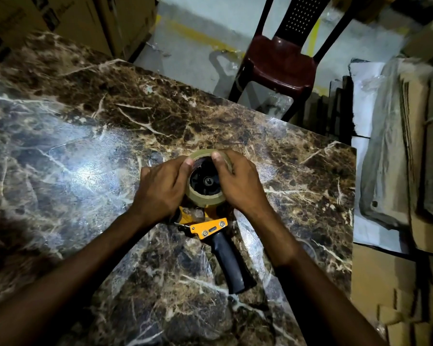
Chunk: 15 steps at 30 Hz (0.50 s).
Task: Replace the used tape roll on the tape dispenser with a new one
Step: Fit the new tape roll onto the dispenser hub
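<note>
Roll seated over dispenser hub, dispenser laid flat on table. Roll gripped by left hand and right hand, thumbs on rim. Risk: roll jammed askew on hub if pressed unevenly.

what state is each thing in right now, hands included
tape roll: on the dispenser's black hub, held on both sides
dispenser: lying flat on the table, handle pointing toward the person
left hand: closed on the roll's left side, thumb on its top edge
right hand: closed on the roll's right side, thumb on its top edge
chair: upright, seat bare, beyond the table
table: glossy, bright glare patch
</note>
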### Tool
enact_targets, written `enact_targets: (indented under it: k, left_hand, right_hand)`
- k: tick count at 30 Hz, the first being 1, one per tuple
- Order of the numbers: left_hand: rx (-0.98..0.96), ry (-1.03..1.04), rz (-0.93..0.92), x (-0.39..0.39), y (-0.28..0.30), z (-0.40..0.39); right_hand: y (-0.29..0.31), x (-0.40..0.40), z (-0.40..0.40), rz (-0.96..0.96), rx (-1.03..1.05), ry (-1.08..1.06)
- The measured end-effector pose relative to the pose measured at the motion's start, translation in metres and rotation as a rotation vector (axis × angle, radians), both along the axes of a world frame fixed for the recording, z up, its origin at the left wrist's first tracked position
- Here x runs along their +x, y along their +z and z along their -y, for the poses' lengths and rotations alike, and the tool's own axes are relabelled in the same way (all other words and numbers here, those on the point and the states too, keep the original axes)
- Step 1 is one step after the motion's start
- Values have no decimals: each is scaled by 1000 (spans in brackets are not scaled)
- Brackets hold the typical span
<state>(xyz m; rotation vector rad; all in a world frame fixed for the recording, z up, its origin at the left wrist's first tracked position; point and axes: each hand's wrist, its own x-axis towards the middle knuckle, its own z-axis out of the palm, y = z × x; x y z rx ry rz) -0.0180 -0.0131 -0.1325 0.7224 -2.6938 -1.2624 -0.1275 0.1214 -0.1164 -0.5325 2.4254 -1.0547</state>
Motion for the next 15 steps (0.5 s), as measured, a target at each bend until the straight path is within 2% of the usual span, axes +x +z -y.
enact_targets:
  k: [15]
  left_hand:
    - [-208,-75,146,-8,1,-1]
  right_hand:
    - [-25,1,-5,55,-95,-123]
